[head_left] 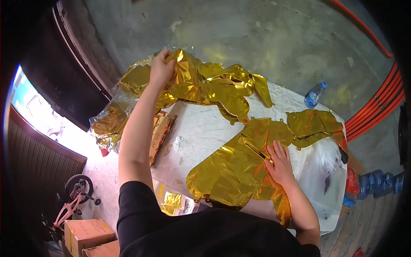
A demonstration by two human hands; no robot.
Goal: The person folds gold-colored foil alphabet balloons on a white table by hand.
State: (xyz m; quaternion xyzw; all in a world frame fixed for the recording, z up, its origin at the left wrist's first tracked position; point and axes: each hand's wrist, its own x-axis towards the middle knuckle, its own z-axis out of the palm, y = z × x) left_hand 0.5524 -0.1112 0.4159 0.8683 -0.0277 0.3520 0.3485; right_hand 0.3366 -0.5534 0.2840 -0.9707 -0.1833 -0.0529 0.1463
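Flat gold foil balloons (pixel 231 171) lie spread over the front of the table (pixel 197 124), linked to more crumpled gold foil balloons (pixel 188 81) along the far side. At the far left my left hand (pixel 162 68) is closed on the crumpled gold foil, its fingertips partly hidden. Clear plastic wrap (pixel 100 128) surrounds the foil at the left end. My right hand (pixel 280 163) rests flat on the near foil, fingers stretched out. Below that palm, an orange-gold foil strip (pixel 281 207) hangs toward the front edge.
A water bottle (pixel 315 95) stands at the far right corner. An open cardboard piece (pixel 161 136) and a packet with gold foil (pixel 172 201) lie at left. Clear plastic (pixel 319 171) covers the right end. Cartons (pixel 87 234) and a pink bike (pixel 68 210) stand on the floor.
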